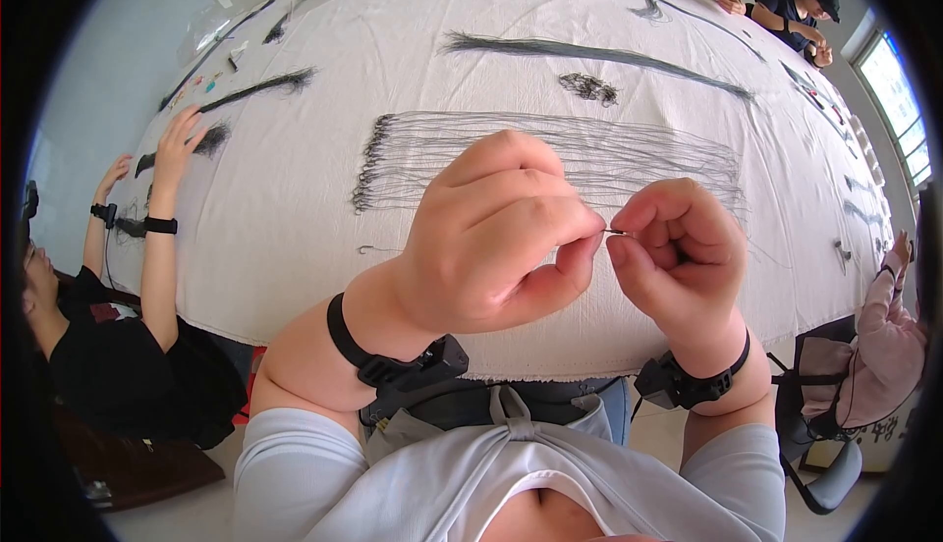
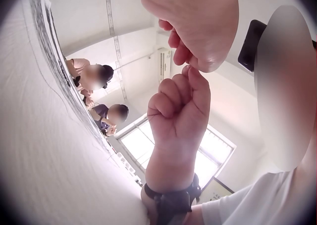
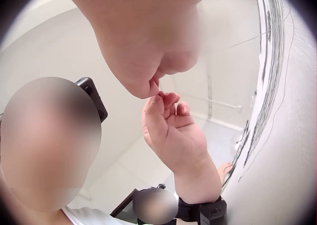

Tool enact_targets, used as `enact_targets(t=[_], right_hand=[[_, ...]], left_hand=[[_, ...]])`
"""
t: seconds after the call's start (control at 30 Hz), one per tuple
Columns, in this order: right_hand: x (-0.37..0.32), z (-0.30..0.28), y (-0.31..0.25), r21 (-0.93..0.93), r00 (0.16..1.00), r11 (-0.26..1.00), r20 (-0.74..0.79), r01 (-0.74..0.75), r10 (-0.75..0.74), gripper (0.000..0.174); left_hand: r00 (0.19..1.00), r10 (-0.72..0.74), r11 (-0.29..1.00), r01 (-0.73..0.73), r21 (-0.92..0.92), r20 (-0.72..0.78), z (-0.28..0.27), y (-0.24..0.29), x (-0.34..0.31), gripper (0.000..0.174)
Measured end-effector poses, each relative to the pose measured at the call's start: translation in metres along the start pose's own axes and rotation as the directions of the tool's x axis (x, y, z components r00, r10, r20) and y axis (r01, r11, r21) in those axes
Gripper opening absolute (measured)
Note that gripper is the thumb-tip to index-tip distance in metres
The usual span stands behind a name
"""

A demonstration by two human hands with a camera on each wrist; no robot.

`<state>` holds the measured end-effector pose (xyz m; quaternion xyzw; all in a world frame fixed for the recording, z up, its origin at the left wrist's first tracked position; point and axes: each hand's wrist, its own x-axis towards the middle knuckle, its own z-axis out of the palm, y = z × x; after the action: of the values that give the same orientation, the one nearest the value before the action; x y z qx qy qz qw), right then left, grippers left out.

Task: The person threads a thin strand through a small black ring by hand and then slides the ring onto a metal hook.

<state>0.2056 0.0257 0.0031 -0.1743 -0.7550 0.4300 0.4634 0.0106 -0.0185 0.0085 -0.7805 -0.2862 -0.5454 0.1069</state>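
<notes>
My left hand (image 1: 501,233) and right hand (image 1: 683,257) meet over the near part of the cloth-covered table, fingertips almost touching. Between them is a short piece of thin dark strand (image 1: 614,232), pinched by thumb and forefinger on each side. The rest of it is hidden by the fingers. In the left wrist view, the right hand (image 2: 178,106) has its other fingers curled into the palm. Behind both hands, a row of long thin dark strands (image 1: 648,139) lies side by side, with small dark clustered ends (image 1: 371,154) at the left.
A single strand with a curled, hook-like end (image 1: 365,248) lies left of my hands. Farther back are a long dark bundle (image 1: 589,59) and a tangled dark clump (image 1: 589,88). Other people sit around the white cloth (image 1: 285,247), one reaching in at left (image 1: 167,169).
</notes>
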Motion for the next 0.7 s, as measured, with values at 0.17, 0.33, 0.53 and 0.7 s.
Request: enact_targets(t=[0.17,0.33,0.53,0.7], right_hand=[[0.0,-0.0035,-0.0009,0.029,0.998,0.999,0.056,0.02,-0.022,0.02],[-0.0007,-0.0035,-0.0014,0.078,0.997,0.997,0.083,-0.002,-0.004,0.019],[-0.0008,-0.0041,-0.0007,0.089,0.997,0.995,0.05,0.048,-0.053,0.019],[0.0006,-0.0064,0.0023,0.062,0.991,0.993,0.079,0.099,-0.104,0.019]], left_hand=[[0.999,-0.027,0.999,0.028,-0.031,0.028,0.0028,0.0026,-0.0026,0.028],[0.999,-0.015,0.998,0.017,-0.059,0.036,0.0039,0.0035,-0.0036,0.03],[1.0,-0.001,0.999,0.003,-0.05,0.025,0.0034,0.0032,-0.0036,0.032],[1.0,0.002,0.999,-0.001,-0.048,0.029,0.0043,0.0021,-0.005,0.033]])
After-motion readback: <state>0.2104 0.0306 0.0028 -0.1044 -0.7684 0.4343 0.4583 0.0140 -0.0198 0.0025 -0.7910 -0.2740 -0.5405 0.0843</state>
